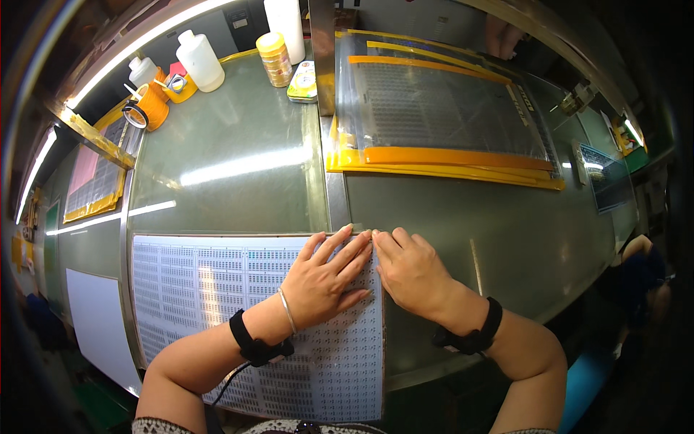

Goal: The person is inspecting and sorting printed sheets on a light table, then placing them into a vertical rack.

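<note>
Our spread left hand [327, 278] is partly hiding the white, grid-printed rectangular sheet [173, 289] at the near edge of the glossy green table [238, 206], our right hand [413, 275] curling at the sheet's corner, grip unclear; a white tube light [148, 41] is glaring.

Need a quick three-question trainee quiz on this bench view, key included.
1. Fill in: the left hand and right hand come together near the printed sheet's far ____ corner.
2. Which wrist wears the silver bangle: (a) right, (b) left, (c) both?
3. True or false: the yellow-lidded jar stands left of the upright metal post.

Key: 1. right; 2. b; 3. true.
</note>
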Demonstrator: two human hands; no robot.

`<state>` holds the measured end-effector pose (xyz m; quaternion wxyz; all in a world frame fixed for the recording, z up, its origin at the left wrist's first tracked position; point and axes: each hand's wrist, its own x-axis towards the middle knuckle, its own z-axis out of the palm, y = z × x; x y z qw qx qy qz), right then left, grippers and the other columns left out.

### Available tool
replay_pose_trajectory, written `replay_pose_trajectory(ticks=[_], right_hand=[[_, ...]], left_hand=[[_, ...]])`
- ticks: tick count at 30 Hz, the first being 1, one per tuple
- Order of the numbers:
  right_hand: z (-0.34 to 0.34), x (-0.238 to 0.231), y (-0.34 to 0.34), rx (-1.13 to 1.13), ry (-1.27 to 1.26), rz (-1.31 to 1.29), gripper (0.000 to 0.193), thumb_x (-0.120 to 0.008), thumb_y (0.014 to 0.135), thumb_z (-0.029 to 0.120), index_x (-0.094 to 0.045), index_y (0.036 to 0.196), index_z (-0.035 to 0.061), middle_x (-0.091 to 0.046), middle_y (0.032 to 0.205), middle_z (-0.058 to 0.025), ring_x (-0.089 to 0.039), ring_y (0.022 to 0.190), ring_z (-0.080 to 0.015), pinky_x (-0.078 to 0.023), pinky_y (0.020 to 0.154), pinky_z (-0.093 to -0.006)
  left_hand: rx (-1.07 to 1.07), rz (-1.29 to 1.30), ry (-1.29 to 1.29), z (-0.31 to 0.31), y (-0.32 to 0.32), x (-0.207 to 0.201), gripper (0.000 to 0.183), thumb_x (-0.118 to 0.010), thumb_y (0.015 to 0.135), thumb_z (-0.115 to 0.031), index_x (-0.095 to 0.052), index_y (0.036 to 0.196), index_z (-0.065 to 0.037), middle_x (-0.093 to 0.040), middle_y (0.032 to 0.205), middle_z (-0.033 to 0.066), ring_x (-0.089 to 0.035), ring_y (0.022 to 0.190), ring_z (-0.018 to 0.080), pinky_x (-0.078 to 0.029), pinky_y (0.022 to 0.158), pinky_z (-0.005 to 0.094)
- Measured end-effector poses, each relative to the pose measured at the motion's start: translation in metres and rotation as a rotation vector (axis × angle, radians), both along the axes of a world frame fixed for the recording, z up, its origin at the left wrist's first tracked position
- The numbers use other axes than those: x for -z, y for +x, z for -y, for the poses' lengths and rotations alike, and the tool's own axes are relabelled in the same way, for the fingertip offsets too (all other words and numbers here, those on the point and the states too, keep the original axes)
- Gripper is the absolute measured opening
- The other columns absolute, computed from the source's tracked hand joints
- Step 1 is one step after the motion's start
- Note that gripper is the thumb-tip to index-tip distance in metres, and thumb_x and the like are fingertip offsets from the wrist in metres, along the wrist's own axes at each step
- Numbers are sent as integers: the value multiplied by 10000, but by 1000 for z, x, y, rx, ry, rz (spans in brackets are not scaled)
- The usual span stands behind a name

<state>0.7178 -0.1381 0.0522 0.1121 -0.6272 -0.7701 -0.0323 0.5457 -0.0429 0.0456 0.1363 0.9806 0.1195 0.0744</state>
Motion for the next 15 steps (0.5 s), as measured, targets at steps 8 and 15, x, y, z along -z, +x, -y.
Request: replay_pose_trajectory(ticks=[8,15], right_hand=[[-1,-7,12,-3,-89,-167,389,-630,736,162,-575,1065,-39,-503,933,-90,-482,854,-242,-433,722,-325],[18,-10,13,134,-71,-240,590,-724,702,289,-541,1209,49,-458,947,-84,-458,861,-242,-434,777,-339]], left_hand=[[-2,27,-5,1,0,4,650,-609,810,-414,-425,1324,-62,-354,1429,80,-301,1326,277,-240,1074,437],[-16,30,-18,-1,0,6,656,-619,805,-412,-429,1324,-57,-357,1427,78,-298,1327,275,-232,1080,434]])
